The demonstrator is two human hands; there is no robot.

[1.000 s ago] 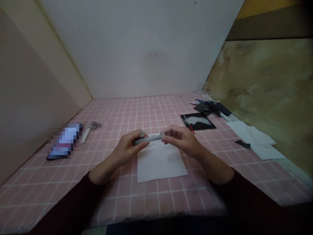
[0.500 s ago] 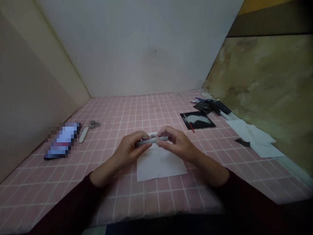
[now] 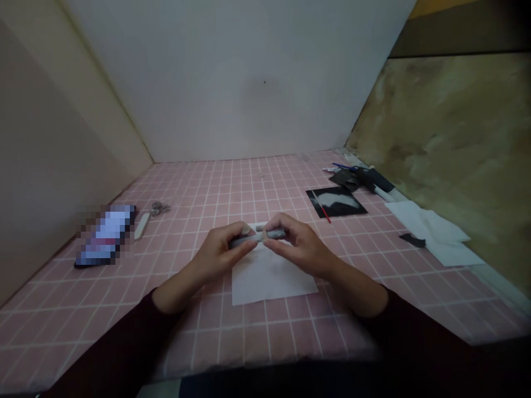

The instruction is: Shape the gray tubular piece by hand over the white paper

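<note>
A thin grey rolled tube (image 3: 275,235) lies level between my two hands, above a white sheet of paper (image 3: 269,279) on the pink checked tablecloth. My left hand (image 3: 224,247) is closed on the tube's left part, thumb in front and fingers behind. On its right part, my right hand (image 3: 296,243) pinches near the middle, with the tube's right end showing below the fingers. A small grey piece shows just behind the tube, between the hands; what it is I cannot make out.
At the left lie a blurred-out phone (image 3: 108,235), a white strip (image 3: 142,226) and small scissors (image 3: 160,208). To the right are a black sheet (image 3: 348,204) with a red-tipped stick (image 3: 326,214), dark scraps (image 3: 375,180) and white papers (image 3: 431,232) along the wall.
The fingertips of my right hand have shifted slightly left along the tube, closer to my left hand. Both hands keep their hold.
</note>
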